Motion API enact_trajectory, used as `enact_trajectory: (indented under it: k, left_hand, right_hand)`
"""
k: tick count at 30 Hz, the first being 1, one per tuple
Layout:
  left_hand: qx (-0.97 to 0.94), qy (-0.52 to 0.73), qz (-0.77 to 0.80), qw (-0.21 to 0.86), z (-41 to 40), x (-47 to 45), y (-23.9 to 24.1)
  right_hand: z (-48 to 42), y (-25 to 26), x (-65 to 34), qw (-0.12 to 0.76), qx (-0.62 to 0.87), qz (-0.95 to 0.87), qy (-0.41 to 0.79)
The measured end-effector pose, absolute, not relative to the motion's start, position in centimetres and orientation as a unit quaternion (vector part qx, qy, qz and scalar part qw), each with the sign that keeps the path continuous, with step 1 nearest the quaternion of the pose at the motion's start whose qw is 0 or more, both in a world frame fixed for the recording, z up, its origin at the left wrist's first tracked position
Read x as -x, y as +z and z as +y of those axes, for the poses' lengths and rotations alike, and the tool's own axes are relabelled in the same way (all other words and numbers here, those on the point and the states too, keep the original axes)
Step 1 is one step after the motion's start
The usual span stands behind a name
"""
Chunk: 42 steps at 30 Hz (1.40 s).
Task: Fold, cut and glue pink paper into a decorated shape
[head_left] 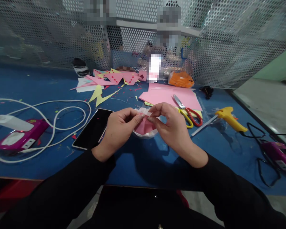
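My left hand (pixel 119 128) and my right hand (pixel 173 128) meet over the middle of the table. Thumbs and fingertips of both are pinched on a folded pink and white paper piece (pixel 143 128). Around its underside shows a crinkled whitish rim (pixel 145 136); whether that belongs to the same piece I cannot tell. Red-and-yellow-handled scissors (pixel 189 115) lie just beyond my right hand, partly on stacked pink paper sheets (pixel 168 95). A dark-screened tablet or phone (pixel 91 130) rests beside my left wrist.
A yellow glue gun (pixel 228 118) with its cable lies at right. White cable loops surround a purple power strip (pixel 21 135) at left; another purple strip (pixel 278 156) sits far right. Behind are cut pink papers (pixel 124 77), an orange packet (pixel 181 79) and a perforated metal screen (pixel 135 39).
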State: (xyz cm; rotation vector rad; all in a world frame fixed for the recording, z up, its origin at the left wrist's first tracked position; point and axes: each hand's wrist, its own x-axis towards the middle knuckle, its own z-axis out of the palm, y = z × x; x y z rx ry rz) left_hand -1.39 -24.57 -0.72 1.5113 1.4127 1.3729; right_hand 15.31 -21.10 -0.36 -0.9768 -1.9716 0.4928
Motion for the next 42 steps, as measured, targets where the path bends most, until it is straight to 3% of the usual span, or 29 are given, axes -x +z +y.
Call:
enact_trajectory:
  k: [20, 25, 27, 29, 31, 32, 37, 42]
  left_hand:
    - [-0.573, 0.486, 0.523, 0.403, -24.5, 1.6, -0.8]
    - [-0.488, 0.545, 0.511, 0.451, -24.2, 1.8, -1.0]
    - [-0.453, 0.563, 0.507, 0.47, -24.0, 1.9, -1.0]
    - [-0.435, 0.571, 0.505, 0.479, -23.8, 2.0, -1.0]
    - [-0.429, 0.573, 0.506, 0.482, -23.7, 2.1, -1.1]
    - [-0.43, 0.573, 0.506, 0.481, -23.7, 2.1, -1.1]
    - [-0.428, 0.575, 0.507, 0.478, -23.7, 2.1, -1.3]
    - [-0.422, 0.577, 0.497, 0.492, -23.6, 2.1, -1.4]
  right_hand:
    - [-20.9, 0.0, -15.6, 0.465, 0.404, -0.776, 0.133]
    - [-19.0, 1.9, -18.6, 0.474, 0.418, -0.775, 0.01]
    - [-17.6, 2.7, -21.9, 0.431, 0.487, -0.753, -0.095]
    - [-16.3, 2.8, -26.0, 0.326, 0.628, -0.687, -0.165]
    - [-15.4, 2.1, -30.0, 0.139, 0.775, -0.6, -0.142]
    - [-15.0, 1.6, -31.8, 0.101, 0.795, -0.587, -0.117]
    - [-14.1, -1.3, -36.5, 0.017, 0.836, -0.546, -0.05]
    - [-13.3, -2.4, -37.9, 0.064, 0.822, -0.561, -0.072]
